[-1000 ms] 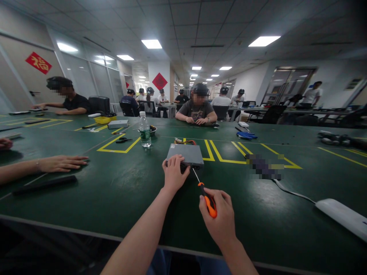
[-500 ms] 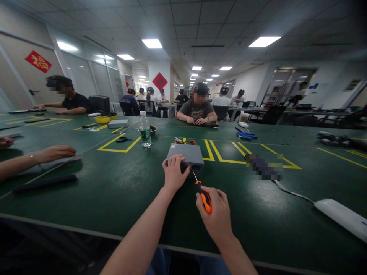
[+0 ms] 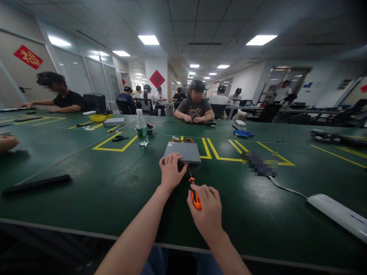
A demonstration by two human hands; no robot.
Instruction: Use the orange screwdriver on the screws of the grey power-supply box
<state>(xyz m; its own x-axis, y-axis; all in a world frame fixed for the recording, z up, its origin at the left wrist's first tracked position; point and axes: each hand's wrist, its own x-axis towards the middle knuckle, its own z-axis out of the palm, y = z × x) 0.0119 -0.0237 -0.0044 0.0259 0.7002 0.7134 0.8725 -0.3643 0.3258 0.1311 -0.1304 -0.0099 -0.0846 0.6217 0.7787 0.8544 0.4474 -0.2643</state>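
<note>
A grey metal computer power supply lies on the green table in front of me, its bundle of coloured cables at the far side. My left hand grips its near left edge, fingers on top and thumb at the near face. In my right hand is an orange and black screwdriver, held by the handle. Its thin shaft points up and away, with the tip at the near face of the power supply, close to my left thumb. Whether the tip sits in a screw is too small to tell.
A water bottle stands before a metal bowl. Left lies a black bar; right, a white power strip with a cable. Blue gloves lie farther back. A co-worker sits opposite; another person's hand shows left.
The screwdriver has swung more upright and my right hand has shifted left with it. The neighbour's hand at left has drawn back. My view has turned slightly to the right.
</note>
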